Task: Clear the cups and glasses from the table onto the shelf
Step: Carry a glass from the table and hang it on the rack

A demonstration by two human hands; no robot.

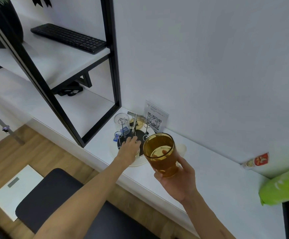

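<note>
My right hand grips an amber glass by its base and holds it upright above the white table. My left hand reaches to the metal cup rack on a round tray, its fingers at the foot of the rack's centre post. Whether they grip it cannot be told. A clear glass hangs upside down on a peg at the rack's left. The black-framed shelf with white boards stands at the left of the rack.
A black keyboard lies on the upper shelf board, beside a dark vase. A QR-code card leans on the wall behind the rack. A green bag and a red-labelled packet lie at the right. A dark chair stands below.
</note>
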